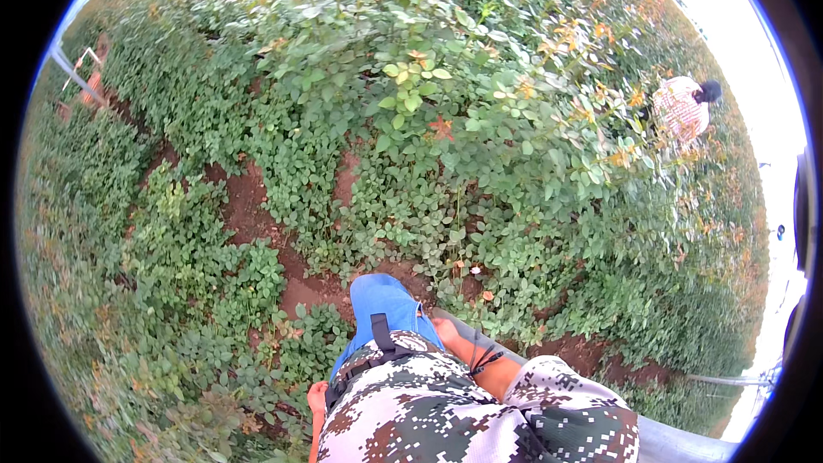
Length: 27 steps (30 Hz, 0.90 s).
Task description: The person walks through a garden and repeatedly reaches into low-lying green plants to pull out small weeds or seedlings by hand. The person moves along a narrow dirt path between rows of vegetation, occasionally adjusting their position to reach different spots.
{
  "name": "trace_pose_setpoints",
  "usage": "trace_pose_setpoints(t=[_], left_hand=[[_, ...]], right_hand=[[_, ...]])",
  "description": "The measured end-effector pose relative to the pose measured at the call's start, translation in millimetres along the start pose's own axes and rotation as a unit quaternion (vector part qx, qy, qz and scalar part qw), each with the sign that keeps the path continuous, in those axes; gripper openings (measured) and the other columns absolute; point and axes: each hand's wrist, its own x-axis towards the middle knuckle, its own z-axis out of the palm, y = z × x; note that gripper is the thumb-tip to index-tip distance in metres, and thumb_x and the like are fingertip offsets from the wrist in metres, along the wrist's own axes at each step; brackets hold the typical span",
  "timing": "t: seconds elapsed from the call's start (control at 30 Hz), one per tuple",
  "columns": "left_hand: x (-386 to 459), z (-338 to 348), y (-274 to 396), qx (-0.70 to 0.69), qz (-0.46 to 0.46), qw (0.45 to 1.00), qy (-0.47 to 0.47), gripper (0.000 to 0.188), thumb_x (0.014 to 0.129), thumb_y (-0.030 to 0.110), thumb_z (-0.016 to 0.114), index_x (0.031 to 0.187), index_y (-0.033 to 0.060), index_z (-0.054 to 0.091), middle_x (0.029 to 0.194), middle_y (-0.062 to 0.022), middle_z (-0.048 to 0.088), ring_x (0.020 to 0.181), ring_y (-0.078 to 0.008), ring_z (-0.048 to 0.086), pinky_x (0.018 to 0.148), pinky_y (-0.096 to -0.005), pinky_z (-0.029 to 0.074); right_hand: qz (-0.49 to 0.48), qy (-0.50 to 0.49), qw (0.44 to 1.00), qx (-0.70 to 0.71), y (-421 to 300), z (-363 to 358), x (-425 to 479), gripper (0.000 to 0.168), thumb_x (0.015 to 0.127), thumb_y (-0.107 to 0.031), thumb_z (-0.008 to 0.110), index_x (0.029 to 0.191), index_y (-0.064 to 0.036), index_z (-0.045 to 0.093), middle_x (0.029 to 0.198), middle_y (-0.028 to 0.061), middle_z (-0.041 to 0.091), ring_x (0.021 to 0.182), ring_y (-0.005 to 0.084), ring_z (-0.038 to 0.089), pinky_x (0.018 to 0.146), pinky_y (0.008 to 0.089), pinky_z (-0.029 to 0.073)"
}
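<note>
My left hand [316,395] hangs by my left hip at the bottom edge, half hidden by my camouflage shirt [411,392]. Its fingers are not clear. Over on the right side, my right hand [445,332] is low beside my blue trousers [382,305], next to a grey pole [508,352] that passes behind my forearm. Whether it grips the pole cannot be told. A thin dark cord [485,363] lies across that forearm. Leafy rose bushes [411,206] grow thickly before me. Low down are a small white flower [476,270] and an orange bloom [487,296].
Bare brown soil [247,206] runs between the bushes on the left. A person [683,108] in a patterned top is among the plants at the far right. A metal post [80,77] stands far left, and a pale pipe [726,380] lies at the right.
</note>
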Motion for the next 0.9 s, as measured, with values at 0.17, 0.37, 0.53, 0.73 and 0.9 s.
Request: trace_pose_setpoints(t=[0.17,0.37,0.53,0.73,0.9], left_hand=[[3,25,60,0.059,0.045,0.997,0.0,0.013,0.077,0.008,0.051,0.086,0.0013,0.057,0.068,-0.0042,0.058,0.058,-0.0092,0.052,0.056,-0.0223,0.043],[19,63,120,0.049,-0.012,0.999,0.0,0.014,0.08,0.008,0.046,0.092,0.0027,0.052,0.065,-0.0044,0.055,0.048,-0.0088,0.048,0.044,-0.0209,0.04],[30,76,136,-0.002,-0.034,0.999,-0.015,0.012,0.081,0.008,0.045,0.091,0.0043,0.051,0.064,-0.0032,0.053,0.046,-0.0083,0.045,0.042,-0.0207,0.038],[40,60,114,-0.024,-0.04,0.999,0.023,0.011,0.081,0.007,0.046,0.09,0.0037,0.051,0.064,-0.003,0.053,0.047,-0.0079,0.045,0.044,-0.0203,0.038],[40,27,65,-0.045,-0.004,0.998,0.038,0.012,0.08,0.007,0.046,0.09,0.0019,0.051,0.064,-0.0038,0.054,0.054,-0.0087,0.048,0.049,-0.0203,0.04]], right_hand=[[-0.108,-0.073,0.911,-0.392,-2,-73,19,0.022,0.071,-0.021,0.046,0.075,-0.005,0.061,0.076,0.0122,0.061,0.072,0.0295,0.058,0.063,0.0335,0.046],[0.364,-0.249,0.866,-0.237,-26,-145,-36,0.041,0.071,-0.034,0.054,0.102,-0.006,0.055,0.102,0.016,0.055,0.091,0.026,0.055,0.074,0.0361,0.044],[0.38,-0.341,0.837,-0.198,-10,-142,-54,0.043,0.071,-0.035,0.054,0.104,-0.006,0.054,0.102,0.0158,0.055,0.091,0.0257,0.055,0.075,0.0362,0.044],[0.41,-0.349,0.824,-0.177,-4,-138,-56,0.046,0.072,-0.037,0.055,0.106,-0.007,0.052,0.103,0.0156,0.054,0.091,0.0253,0.055,0.075,0.0363,0.043],[0.438,-0.353,0.812,-0.154,-7,-138,-52,0.048,0.072,-0.038,0.055,0.108,-0.007,0.05,0.104,0.0154,0.054,0.092,0.025,0.055,0.076,0.0363,0.043]])
